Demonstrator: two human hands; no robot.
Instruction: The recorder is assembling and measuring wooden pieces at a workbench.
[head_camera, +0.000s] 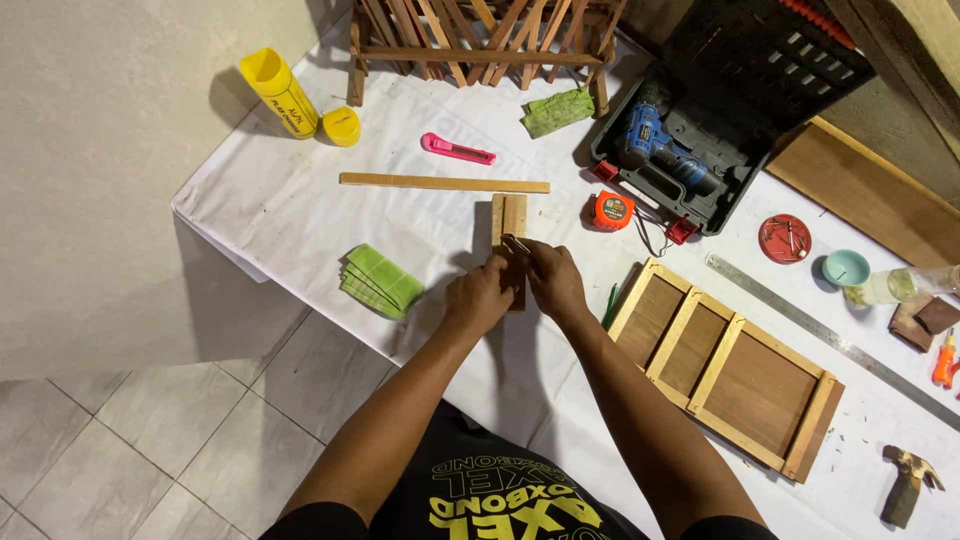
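Hands pinned on a short wood block

We press both hands down on a short wooden block (511, 235) lying on the white-covered surface (290, 215). Our left hand (478, 297) is clenched over the block's near end, holding it flat. Our right hand (553, 281) pinches a small, thin metal piece (517, 243) against the top of the block, just ahead of the left grip; we cannot tell what the piece is.

Just beyond our grip lies a long thin wood strip (444, 183), and past it a pink utility knife (457, 150). To the left of the left grip sits a stack of green sanding sheets (379, 281). To the right of the right grip, near it, lies an orange tape measure (610, 210), and further right a wooden frame with three panels (725, 365). Well beyond that, an open black case holds a blue drill (662, 150). A yellow glue bottle (279, 93) stands far off to the left.
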